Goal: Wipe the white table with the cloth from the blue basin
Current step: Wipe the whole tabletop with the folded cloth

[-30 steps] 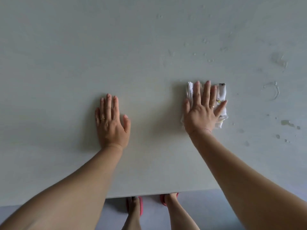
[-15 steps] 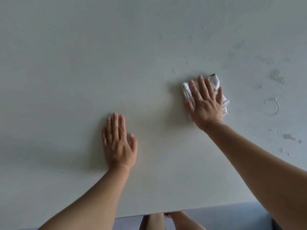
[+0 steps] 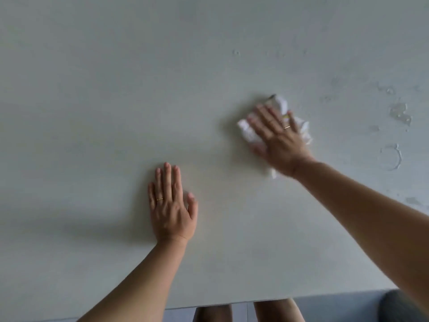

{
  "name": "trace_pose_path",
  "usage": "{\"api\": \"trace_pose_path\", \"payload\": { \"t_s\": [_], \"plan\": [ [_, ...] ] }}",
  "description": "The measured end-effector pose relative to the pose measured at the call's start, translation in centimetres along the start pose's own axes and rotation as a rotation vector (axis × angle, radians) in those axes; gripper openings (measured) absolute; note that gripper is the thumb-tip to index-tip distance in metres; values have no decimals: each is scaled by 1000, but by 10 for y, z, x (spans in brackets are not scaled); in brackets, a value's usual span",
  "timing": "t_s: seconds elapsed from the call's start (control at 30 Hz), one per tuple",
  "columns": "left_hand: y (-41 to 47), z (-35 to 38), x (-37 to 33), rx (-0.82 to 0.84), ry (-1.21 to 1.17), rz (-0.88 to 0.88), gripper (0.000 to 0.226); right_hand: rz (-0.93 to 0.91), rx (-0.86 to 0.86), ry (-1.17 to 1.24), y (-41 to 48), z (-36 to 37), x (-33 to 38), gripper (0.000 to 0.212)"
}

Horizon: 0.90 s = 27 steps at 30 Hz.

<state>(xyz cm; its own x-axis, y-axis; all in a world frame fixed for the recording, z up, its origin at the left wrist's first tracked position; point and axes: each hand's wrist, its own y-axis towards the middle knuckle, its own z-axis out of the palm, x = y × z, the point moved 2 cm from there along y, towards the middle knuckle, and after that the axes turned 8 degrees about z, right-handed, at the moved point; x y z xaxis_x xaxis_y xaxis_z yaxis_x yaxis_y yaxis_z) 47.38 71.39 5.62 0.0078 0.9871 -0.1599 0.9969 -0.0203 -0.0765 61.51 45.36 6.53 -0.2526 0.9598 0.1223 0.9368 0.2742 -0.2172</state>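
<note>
The white table (image 3: pixel 97 94) fills almost the whole view. My right hand (image 3: pixel 278 140) lies flat on a crumpled white cloth (image 3: pixel 282 104) to the right of the table's middle and presses it onto the surface; hand and cloth are blurred by motion. Much of the cloth is hidden under the palm and fingers. My left hand (image 3: pixel 170 205) rests flat on the bare table, fingers together and pointing away from me, holding nothing. The blue basin is not in view.
Wet smears, droplets and a ring-shaped water mark (image 3: pixel 391 156) lie on the table to the right of the cloth. The table's near edge (image 3: pixel 232 303) runs along the bottom, with my legs and a grey floor below it.
My right hand has slid the cloth away from me and turned leftward, the cloth bunching up. My left hand has stayed flat on the table. The view has shifted forward over the table.
</note>
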Motion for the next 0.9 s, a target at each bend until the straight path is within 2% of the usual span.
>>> {"api": "trace_pose_path", "payload": {
  "t_s": [0.1,0.13,0.17,0.2,0.23,0.3,0.37,0.43,0.5,0.57,0.63,0.67,0.7,0.73,0.83,0.9],
  "plan": [
    [1,2,-1,-8,21,-9,66,561,-98,136,18,-1,-5,60],
    [1,2,-2,-2,23,-13,67,695,-102,167,20,1,16,61],
    [0,1,-2,3,19,-17,67,743,-105,196,21,4,42,63],
    [0,0,-3,4,18,-21,67,684,-107,207,22,8,71,64],
    [1,-1,-4,5,20,-24,67,536,-92,193,19,12,97,64],
    [2,-2,-4,10,21,-26,66,145,-60,109,10,12,119,62],
    [3,-5,-4,11,-3,-21,64,-157,-64,11,19,5,89,58],
    [5,-8,-6,0,-54,-41,63,-231,-86,-54,35,-2,44,56],
    [16,-13,-12,-33,-100,-70,61,-25,-109,-16,53,-11,0,57],
    [39,-19,-21,-77,-126,-65,58,318,-109,60,69,-17,-24,60],
    [75,-23,-30,-121,-160,-58,58,652,-107,154,82,-18,-13,62],
    [96,-26,-35,-146,-177,-58,57,735,-103,188,86,-18,5,63],
    [118,-28,-40,-176,-188,-59,56,724,-102,204,87,-15,26,63],
    [140,-30,-44,-209,-193,-61,55,610,-98,193,85,-11,49,62],
    [196,-34,-46,-273,-170,-87,53,49,-68,80,68,-4,81,58],
    [221,-32,-42,-262,-136,-120,54,-181,-62,-13,79,-12,51,56]
  ]
}}
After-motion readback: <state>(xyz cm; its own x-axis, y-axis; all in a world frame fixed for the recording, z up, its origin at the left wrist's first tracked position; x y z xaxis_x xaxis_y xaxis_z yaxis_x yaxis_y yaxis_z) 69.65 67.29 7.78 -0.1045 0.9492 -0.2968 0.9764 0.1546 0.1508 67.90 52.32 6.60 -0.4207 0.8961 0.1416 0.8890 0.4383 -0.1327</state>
